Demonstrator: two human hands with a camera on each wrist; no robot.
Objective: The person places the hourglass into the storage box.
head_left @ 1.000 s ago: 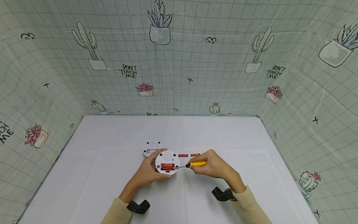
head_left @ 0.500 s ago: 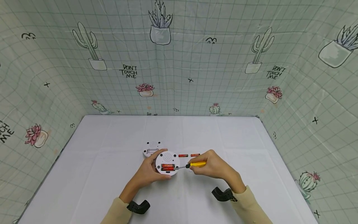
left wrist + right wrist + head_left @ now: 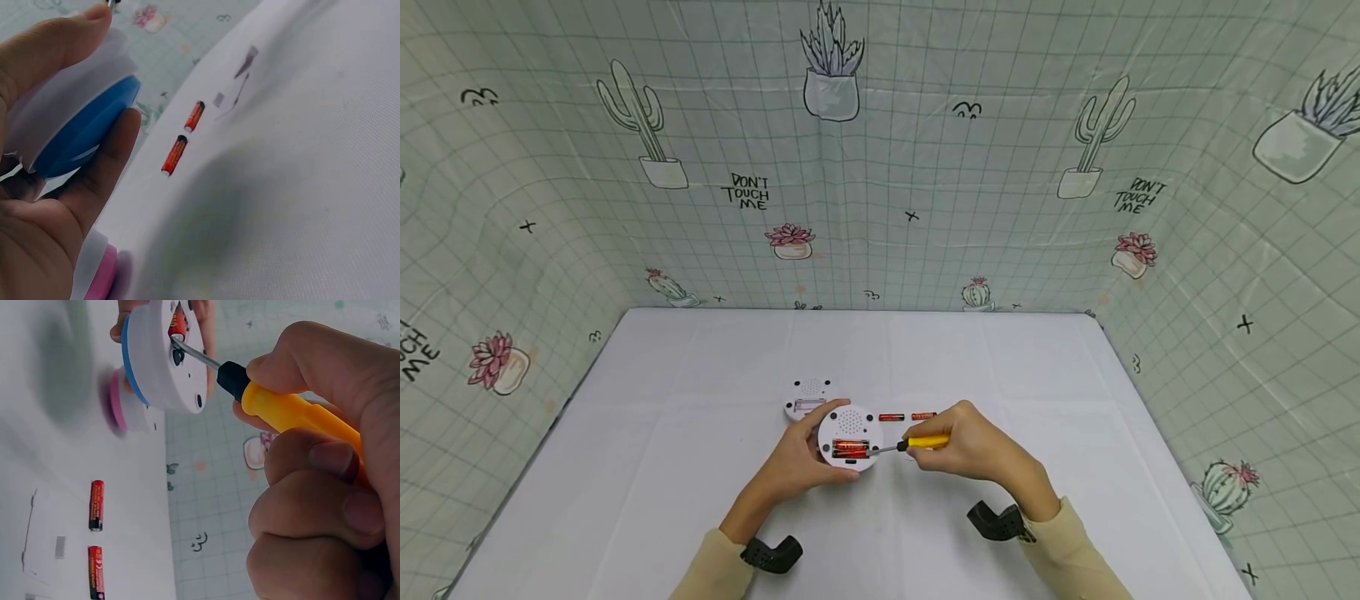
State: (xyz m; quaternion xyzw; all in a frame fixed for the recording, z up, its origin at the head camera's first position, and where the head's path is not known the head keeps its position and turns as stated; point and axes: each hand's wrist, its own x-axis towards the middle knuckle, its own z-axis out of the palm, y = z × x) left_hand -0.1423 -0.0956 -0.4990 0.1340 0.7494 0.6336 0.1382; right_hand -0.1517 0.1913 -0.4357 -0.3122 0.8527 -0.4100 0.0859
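Observation:
My left hand [image 3: 797, 454] grips a round white device [image 3: 850, 422] by its sides, its speaker holes and battery compartment facing up. Blue edging [image 3: 87, 131] shows around its other face in the left wrist view, and the device is held above the table. Two red AAA batteries [image 3: 851, 450] lie side by side in the compartment. With thumb and curled fingers, my right hand [image 3: 966, 442] holds a screwdriver [image 3: 281, 412] by its yellow handle. Its metal tip reaches the compartment's right end, right at the end of a battery.
A second white device [image 3: 811, 388] with a pink edge [image 3: 117, 400] rests on the table behind the left hand, its battery slot uncovered. Two loose red batteries [image 3: 891, 417] lie in a row to the right. A thin, clear-looking piece [image 3: 60, 547] lies near them.

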